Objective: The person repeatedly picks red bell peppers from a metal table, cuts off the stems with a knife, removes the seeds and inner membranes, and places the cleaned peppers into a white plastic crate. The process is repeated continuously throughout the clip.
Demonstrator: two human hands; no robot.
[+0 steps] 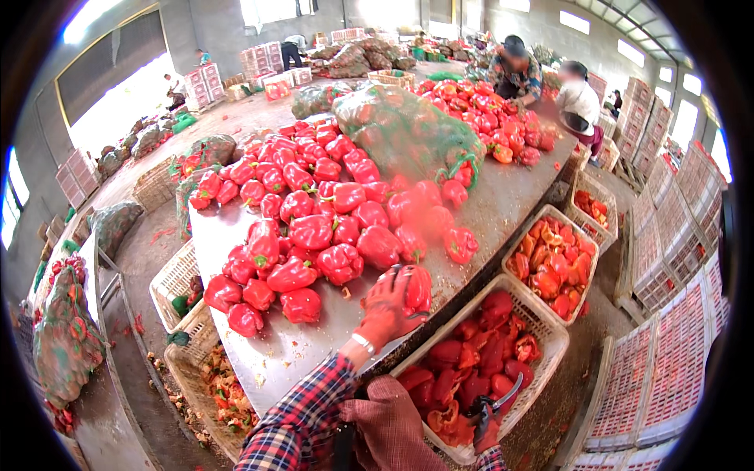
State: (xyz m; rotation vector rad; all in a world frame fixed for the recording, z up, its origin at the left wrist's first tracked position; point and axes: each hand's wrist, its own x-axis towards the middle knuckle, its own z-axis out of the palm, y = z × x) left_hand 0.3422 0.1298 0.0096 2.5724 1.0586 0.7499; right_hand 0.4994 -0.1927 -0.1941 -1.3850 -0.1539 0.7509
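My left hand (383,312), in a red and dark glove, is curled around a red bell pepper (419,288) at the table's near edge. Its fingers lie over the far side and the thumb is at the near side. Low at the right, my right hand (486,425) grips a knife with a curved metal blade (510,393), held over a plastic crate (554,341) of cut red peppers (471,359). A heap of whole red bell peppers (312,231) covers much of the metal table (330,347) ahead.
A green mesh sack (406,126) of peppers lies on the table. Another crate of cut peppers (551,265) adjoins at right. A scrap crate (194,382) stands at left. Stacked crates (654,365) line the right side. Two people (515,70) work at the far end.
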